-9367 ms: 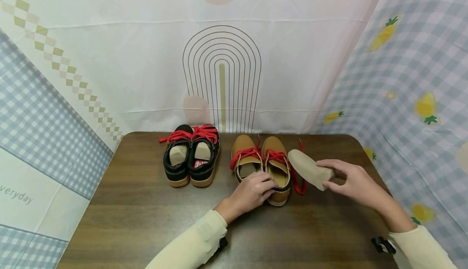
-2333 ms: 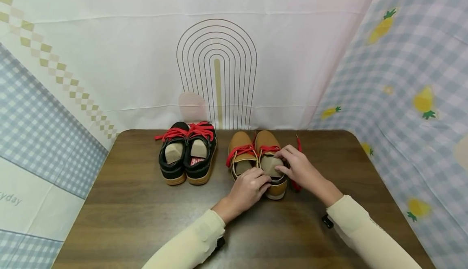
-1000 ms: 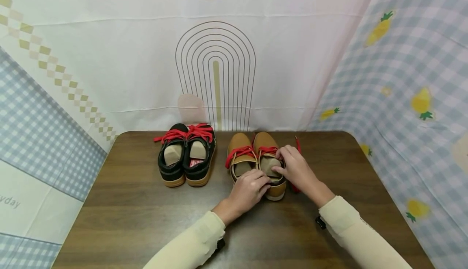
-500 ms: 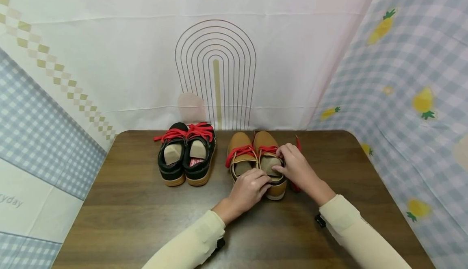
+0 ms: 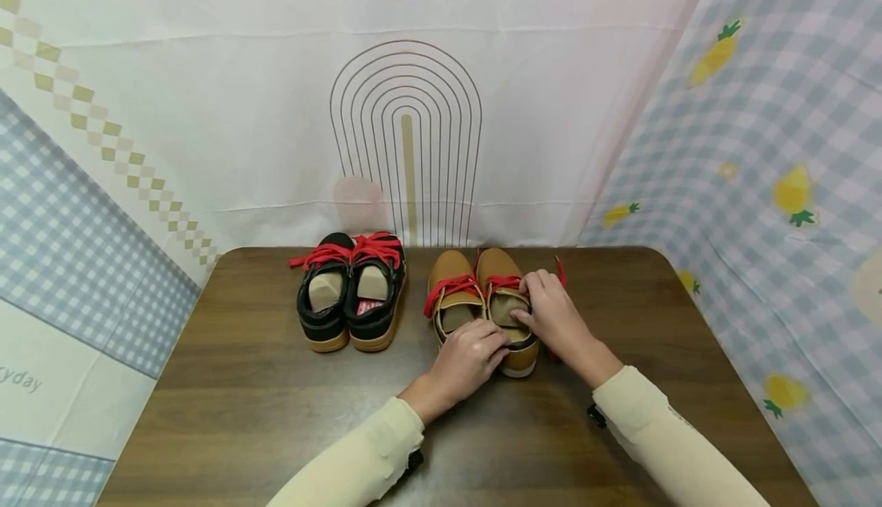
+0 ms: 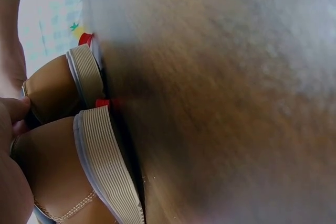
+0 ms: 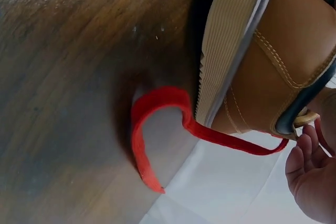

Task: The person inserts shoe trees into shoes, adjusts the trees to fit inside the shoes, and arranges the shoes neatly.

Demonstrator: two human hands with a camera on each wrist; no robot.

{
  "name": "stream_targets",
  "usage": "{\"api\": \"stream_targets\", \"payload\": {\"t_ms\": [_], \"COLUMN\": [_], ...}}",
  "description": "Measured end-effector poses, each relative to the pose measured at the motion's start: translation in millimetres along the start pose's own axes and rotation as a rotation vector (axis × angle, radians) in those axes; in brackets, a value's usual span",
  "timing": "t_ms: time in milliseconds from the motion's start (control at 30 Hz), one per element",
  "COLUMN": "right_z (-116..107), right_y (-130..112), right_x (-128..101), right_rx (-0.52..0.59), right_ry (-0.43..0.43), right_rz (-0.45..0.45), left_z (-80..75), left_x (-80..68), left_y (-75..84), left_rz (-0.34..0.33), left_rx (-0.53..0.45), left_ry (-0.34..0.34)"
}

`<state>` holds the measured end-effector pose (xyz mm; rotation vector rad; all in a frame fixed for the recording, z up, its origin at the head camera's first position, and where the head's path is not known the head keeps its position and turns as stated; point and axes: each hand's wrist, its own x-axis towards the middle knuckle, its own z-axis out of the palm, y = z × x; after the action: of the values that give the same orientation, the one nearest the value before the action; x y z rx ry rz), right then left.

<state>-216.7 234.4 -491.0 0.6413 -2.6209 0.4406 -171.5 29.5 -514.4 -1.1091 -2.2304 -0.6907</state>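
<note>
A pair of tan shoes (image 5: 451, 273) with red laces stands at the table's middle back. My left hand (image 5: 474, 352) grips the heel of the right tan shoe (image 5: 518, 354), fingers curled over its rim. The right hand (image 5: 553, 315) curls over that shoe's right collar, with the thumb down on the beige insole (image 5: 505, 309) lying inside. The left wrist view shows both ribbed heels (image 6: 102, 161) and my left hand (image 6: 11, 124) at the edge. In the right wrist view the tan shoe (image 7: 273, 77), a loose red lace (image 7: 157, 129) and my right hand (image 7: 312, 182) appear.
A black pair of shoes (image 5: 347, 300) with red laces and beige insoles stands left of the tan pair. The dark wooden table (image 5: 276, 415) is bounded by patterned fabric walls (image 5: 758, 147) at the back and on both sides.
The insole, once held beside the tan shoes in my right hand, now lies inside the right tan shoe. Over the last second the right hand only shifted slightly; the left hand stayed.
</note>
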Motion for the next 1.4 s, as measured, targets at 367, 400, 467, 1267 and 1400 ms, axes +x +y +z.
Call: {"api": "stream_targets", "payload": {"t_ms": [367,400,467,1267,1400], "right_z": [6.2,7.0,7.4,0.1,-4.2], "right_y": [-1.0,-1.4,-1.7,1.7,2.7], "right_x": [2.6,3.2,3.8,-5.2,-12.6], "right_rx": [-0.034,-0.04,-0.05,0.024,0.092], "right_ry": [0.002,0.006,0.009,0.059,0.073], "right_rz": [0.022,0.019,0.021,0.049,0.077], "left_z": [1.7,1.3,1.2,-2.3,-6.3], "left_x": [-0.7,-0.7,-0.2,-0.2,-2.4], "left_y": [0.0,-0.4,-0.8,-1.9,-4.8], "left_rz": [-0.002,-0.003,-0.004,0.015,0.021], "left_rx": [0.0,0.001,0.003,-0.04,-0.052], "left_ry": [0.003,0.002,-0.001,-0.017,0.019]}}
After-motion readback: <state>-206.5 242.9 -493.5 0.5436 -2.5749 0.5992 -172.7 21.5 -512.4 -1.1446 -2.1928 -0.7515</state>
